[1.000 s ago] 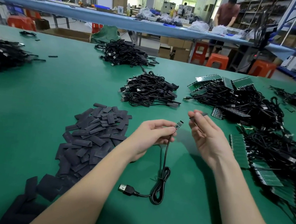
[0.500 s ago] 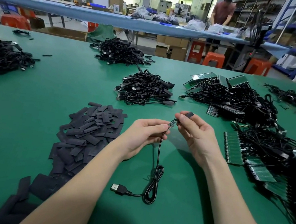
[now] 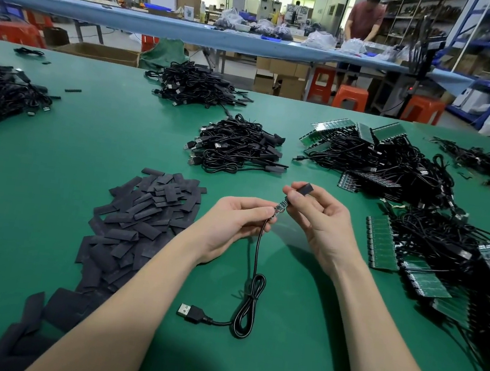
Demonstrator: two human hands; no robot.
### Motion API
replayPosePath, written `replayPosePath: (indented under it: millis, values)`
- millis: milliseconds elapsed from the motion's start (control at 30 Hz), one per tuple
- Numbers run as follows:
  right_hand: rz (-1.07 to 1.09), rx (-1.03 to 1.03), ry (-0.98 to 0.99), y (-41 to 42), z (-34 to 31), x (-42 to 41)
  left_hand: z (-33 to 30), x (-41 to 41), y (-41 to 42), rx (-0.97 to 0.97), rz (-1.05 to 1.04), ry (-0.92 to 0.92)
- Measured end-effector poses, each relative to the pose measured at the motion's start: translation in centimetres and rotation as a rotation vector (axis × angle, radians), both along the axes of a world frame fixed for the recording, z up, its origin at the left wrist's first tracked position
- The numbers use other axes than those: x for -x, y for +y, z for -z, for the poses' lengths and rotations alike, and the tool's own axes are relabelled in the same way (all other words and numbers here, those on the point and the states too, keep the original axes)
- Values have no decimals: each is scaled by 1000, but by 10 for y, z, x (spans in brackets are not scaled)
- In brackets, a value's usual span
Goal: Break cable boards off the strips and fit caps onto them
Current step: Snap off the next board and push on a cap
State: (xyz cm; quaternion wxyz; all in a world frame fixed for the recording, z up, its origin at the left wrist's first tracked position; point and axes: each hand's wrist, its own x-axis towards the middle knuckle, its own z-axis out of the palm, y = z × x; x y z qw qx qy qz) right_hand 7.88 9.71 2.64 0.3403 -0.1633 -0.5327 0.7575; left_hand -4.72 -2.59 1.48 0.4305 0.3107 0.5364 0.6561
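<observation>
L hand (image 3: pixel 234 224) pinches cable board (image 3: pixel 279 207) above green table (image 3: pixel 51 178). R hand (image 3: pixel 317 216) fingers (image 3: pixel 293 198) grip black cap (image 3: pixel 305 189), touching board end. Cable (image 3: pixel 253 279) hangs to coil, USB plug (image 3: pixel 189 313) on table. Cap pile (image 3: pixel 146 213) left, board strips (image 3: pixel 382 247) right.

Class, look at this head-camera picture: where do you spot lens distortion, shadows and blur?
Head view: the wide lens bows the far blue table and the green table; soft shadows lie under both forearms and at the bottom edge; the small board between the left hand and right hand is sharp, while the right edge smears.
</observation>
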Motion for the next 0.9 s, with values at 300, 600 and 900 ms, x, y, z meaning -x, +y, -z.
replayPosePath:
  millis: [300,600,900]
  values:
    - [-181,24,-128,10,-4,-11,0,0,-2,-26,45,41]
    - [-267,-6,-135,0,-2,-7,0,1,-5,-69,91,-20]
    - [-163,89,-100,4,-3,-9,3,-3,0,-104,41,82]
